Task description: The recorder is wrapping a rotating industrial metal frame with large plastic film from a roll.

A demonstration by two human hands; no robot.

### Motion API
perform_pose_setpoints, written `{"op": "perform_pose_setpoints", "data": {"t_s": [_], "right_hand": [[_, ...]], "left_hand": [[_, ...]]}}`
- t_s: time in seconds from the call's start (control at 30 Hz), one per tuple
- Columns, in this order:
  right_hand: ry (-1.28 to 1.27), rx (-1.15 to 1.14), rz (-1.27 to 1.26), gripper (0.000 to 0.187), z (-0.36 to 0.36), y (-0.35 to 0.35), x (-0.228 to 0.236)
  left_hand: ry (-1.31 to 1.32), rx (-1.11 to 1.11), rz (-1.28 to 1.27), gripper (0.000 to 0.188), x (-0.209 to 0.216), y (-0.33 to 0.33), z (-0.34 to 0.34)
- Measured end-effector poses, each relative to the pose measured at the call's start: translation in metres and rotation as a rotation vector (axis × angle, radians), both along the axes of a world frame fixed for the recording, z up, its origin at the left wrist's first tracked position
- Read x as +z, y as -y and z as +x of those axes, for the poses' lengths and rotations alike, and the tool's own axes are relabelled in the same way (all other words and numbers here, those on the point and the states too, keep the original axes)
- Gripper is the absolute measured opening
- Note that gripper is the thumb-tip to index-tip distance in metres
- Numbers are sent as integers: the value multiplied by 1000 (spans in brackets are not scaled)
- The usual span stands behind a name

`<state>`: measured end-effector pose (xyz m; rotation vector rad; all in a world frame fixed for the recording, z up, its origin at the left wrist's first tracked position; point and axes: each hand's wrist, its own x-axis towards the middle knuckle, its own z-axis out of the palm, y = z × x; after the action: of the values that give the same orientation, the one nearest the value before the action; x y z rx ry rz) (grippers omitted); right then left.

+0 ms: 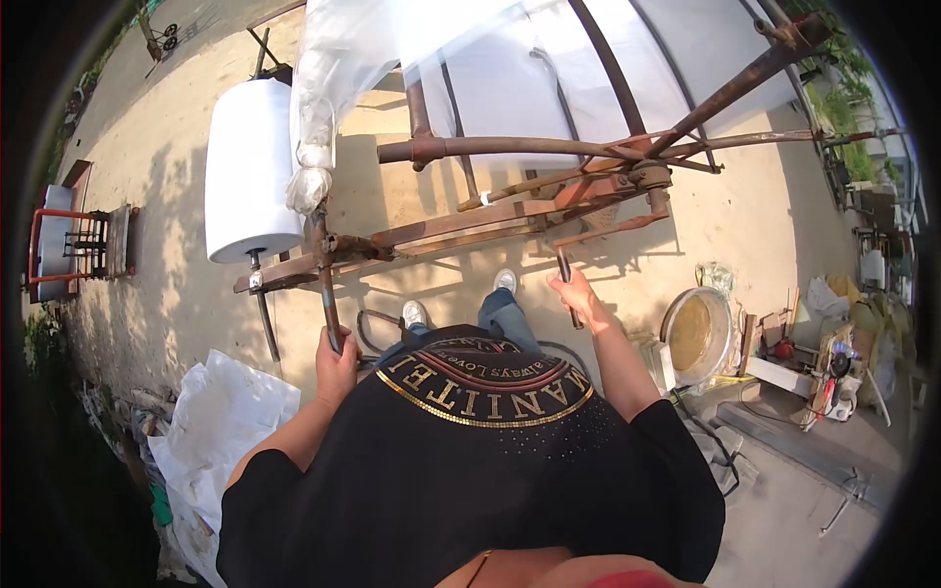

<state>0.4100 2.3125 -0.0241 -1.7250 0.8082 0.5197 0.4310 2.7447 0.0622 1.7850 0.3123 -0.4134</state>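
Observation:
A rusty metal frame (470, 220) stands in front of me, with translucent plastic sheeting (608, 88) spread over its far part. My left hand (336, 365) is closed round the near end of a dark metal bar (329, 294). Gathered clear plastic (312, 181) is bunched at that bar's far end. On the right, my right hand (580, 297) wraps the dark handle (564, 263) of a crank, whose rusty arm (610, 231) joins the frame. A large white roll (250, 167) is mounted on a rod left of the bar.
Crumpled white sheeting (230, 412) lies at the lower left. A round metal basin (698, 338) stands to the right, near assorted tools and scraps (823, 363). A red-framed cart (83, 245) is farther left. A dark hose (368, 323) lies by my feet.

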Motion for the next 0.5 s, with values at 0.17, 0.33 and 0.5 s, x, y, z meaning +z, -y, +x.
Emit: {"op": "perform_pose_setpoints", "data": {"t_s": [0.17,0.33,0.5], "right_hand": [[56,-77,424,24,-9,-30,155],[223,-200,48,20,-19,26,275],[181,135,-1415,33,-29,153,288]], "left_hand": [[7,-34,-100,10,-7,1,1],[39,-11,-126,11,-8,0,-3],[33,-33,-38,10,-5,-1,0]]}}
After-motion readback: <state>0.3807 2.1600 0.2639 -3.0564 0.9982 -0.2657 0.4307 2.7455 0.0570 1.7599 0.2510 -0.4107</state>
